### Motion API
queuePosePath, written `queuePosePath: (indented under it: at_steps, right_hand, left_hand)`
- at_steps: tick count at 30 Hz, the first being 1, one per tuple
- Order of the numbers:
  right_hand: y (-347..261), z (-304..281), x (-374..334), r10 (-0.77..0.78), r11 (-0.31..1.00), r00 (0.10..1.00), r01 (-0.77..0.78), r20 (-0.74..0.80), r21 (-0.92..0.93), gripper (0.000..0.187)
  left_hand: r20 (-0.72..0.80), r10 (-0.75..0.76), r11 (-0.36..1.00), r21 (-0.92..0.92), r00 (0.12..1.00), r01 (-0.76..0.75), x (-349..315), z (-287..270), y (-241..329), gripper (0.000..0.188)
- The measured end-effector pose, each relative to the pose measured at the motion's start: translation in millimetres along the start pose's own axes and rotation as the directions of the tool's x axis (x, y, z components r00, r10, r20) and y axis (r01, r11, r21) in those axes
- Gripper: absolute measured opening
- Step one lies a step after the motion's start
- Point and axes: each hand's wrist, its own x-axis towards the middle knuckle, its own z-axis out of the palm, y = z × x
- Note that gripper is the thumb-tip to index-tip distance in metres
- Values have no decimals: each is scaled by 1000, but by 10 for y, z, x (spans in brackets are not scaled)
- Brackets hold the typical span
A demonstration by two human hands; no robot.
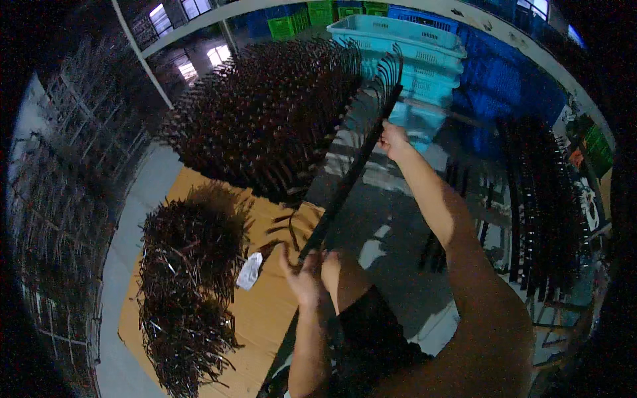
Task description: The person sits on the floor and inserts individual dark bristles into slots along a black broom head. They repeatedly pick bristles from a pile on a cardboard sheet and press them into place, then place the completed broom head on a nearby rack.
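Black hooked strips mass ahead of my left hand, probably limiting leftward swing. Turquoise crates stand beyond my right hand, which grips a long bar; the left meets its lower part, closure unclear. I judge the spacing steadies it. Left of that hand: loose strips, white label.

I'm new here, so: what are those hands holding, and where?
A long dark bar: the right hand grips its upper part; the left hand, lower down.
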Motion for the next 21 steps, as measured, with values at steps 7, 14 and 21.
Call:
queuePosePath:
  at_steps: [7, 14, 21]
  right_hand:
    - [148, 725, 511, -174, 888, 979, 108, -109, -447, 45]
    - [-2, 679, 566, -57, 862, 994, 95, 91, -498, 57]
    - [-778, -610, 277, -187, -194, 919, 311, 346, -930, 26]
  left_hand:
    - [3, 60, 992, -115, 998, -60, 780, 474, -373, 70]
    - [62, 95, 995, 9, 994, -95, 1397, 321, -644, 47]
    - [158, -127, 991, 66, 979, 118, 541, -675, -339, 32]
